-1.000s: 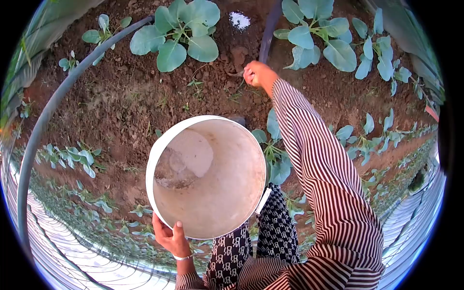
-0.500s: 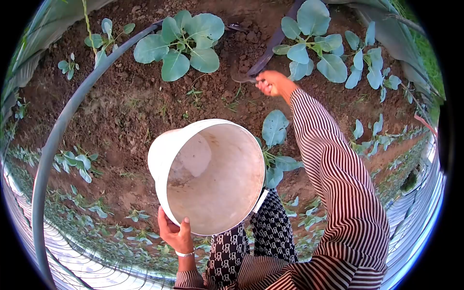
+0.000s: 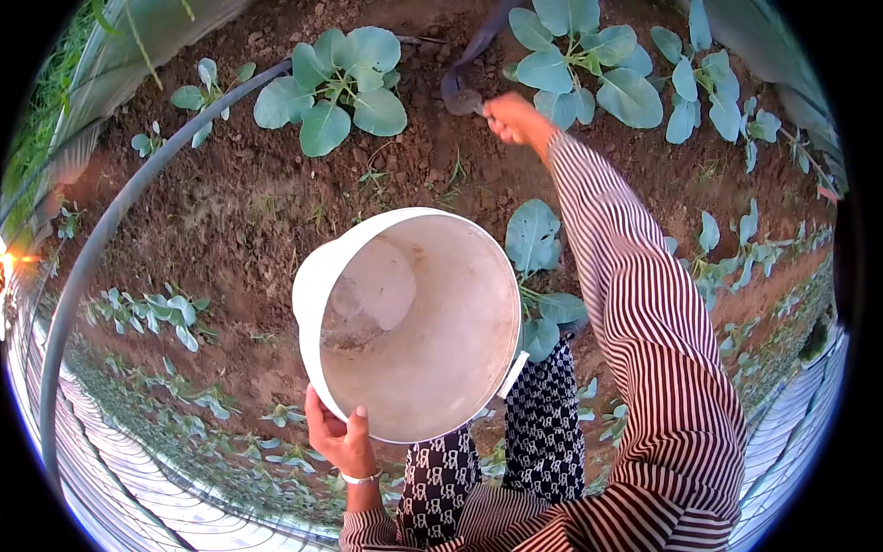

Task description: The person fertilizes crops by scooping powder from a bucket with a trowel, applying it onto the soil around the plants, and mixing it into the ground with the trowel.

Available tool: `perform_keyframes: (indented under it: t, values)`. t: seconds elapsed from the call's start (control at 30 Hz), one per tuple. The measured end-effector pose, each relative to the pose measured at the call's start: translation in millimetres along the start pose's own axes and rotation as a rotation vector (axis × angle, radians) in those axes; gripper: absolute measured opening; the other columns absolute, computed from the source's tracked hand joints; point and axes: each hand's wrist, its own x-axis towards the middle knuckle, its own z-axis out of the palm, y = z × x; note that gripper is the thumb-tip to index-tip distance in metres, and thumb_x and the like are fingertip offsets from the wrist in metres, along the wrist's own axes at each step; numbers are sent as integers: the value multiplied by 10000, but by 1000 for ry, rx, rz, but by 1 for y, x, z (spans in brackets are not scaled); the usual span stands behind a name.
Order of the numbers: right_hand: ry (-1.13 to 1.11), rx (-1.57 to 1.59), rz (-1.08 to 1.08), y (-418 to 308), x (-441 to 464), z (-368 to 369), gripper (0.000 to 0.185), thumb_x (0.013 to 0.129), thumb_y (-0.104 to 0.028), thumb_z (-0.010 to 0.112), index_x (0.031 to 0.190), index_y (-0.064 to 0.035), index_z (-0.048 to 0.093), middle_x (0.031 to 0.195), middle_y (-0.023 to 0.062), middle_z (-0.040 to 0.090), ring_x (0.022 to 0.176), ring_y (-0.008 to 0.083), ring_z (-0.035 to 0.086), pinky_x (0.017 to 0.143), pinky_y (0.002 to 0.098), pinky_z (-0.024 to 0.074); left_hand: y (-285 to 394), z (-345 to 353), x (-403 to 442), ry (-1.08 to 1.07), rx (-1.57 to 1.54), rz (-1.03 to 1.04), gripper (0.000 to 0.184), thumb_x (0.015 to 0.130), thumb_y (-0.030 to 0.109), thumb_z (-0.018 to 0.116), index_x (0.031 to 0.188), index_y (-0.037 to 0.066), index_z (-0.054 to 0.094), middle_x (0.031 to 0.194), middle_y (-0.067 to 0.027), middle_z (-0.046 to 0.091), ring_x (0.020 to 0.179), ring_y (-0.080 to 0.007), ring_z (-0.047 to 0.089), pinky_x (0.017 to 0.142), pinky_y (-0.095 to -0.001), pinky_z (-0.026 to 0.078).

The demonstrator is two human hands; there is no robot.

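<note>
Soil (image 3: 248, 221) lay below. Left hand (image 3: 346, 451) gripped the tilted bucket (image 3: 441, 322) above it by the lower rim; stiff, probably light, best held there. Right hand (image 3: 521, 120) was closed round a scoop (image 3: 464, 102), apparently, near a plant (image 3: 630, 97).

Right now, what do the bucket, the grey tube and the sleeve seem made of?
Bucket: likely plastic, smooth and dull white, with a thick rim and stained inside.
Grey tube: plastic or rubber, I cannot tell which; matte and smoothly curved.
Sleeve: striped cloth, matte, falling in soft folds.
</note>
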Motion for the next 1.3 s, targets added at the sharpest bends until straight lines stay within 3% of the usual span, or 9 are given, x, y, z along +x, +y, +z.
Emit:
perform_keyframes:
  t: [0.17,0.33,0.47,0.53,0.6,0.73,0.9,1.13,1.3]
  values:
    - [310,-353,-88,29,-5,5,264,858,-173,565,688,28,550,576,86,529,438,182,481,386,324,334,-7,35,-25,-43,-35,-26,729,633,-33,705,1297,-82,409,1100,-111,540,964,-183,571,839,-306,485]
    - [145,-371,-420,-11,11,5,221,843,-209,575,821,10,595,667,125,619,523,271,583,486,388,445,-12,48,-32,-94,97,77,709,581,31,737,1239,-76,496,1003,-81,494,863,-170,527,749,-285,466]
    - [561,-745,-696,14,5,10,280,819,-225,560,950,18,607,895,240,648,853,417,624,742,452,504,-8,55,-27,-120,142,113,677,590,47,734,1222,-67,518,980,-76,512,857,-172,544,739,-282,467]
    - [442,-923,-495,5,-34,-1,337,816,-238,563,988,43,636,1035,259,631,981,429,601,847,479,476,1,64,-26,-178,201,94,645,654,15,723,1248,-80,491,1056,-67,521,957,-165,565,826,-283,474]
    - [497,-680,-219,15,1,-18,367,822,-230,555,1063,38,629,1077,261,621,1003,429,592,862,466,475,1,86,-23,-155,242,159,639,622,-2,730,1223,-66,521,990,-59,513,873,-152,556,763,-274,478]
    - [491,-1003,-399,35,79,-27,337,824,-227,550,1030,22,644,1089,258,618,1017,421,587,865,456,475,-16,125,-15,-102,317,258,659,574,80,758,1183,-52,542,900,-79,523,779,-169,529,666,-273,456]
    - [388,-947,-609,-9,58,34,335,830,-244,556,1019,26,614,1018,276,624,995,421,593,849,461,480,-26,130,-8,-82,289,329,686,554,134,743,1178,-65,540,896,-94,528,763,-202,523,671,-303,448]
    - [621,-800,-732,-9,54,18,310,798,-211,566,960,51,604,937,277,636,920,442,605,825,493,479,-30,121,8,-18,192,246,686,570,128,712,1197,-77,523,921,-107,520,815,-219,528,717,-324,453]
    - [456,-1107,-888,-9,86,11,242,806,-218,558,912,-10,622,855,231,644,874,424,609,759,485,485,-39,125,3,18,189,306,685,603,188,723,1197,-85,519,922,-115,525,817,-222,529,724,-323,453]
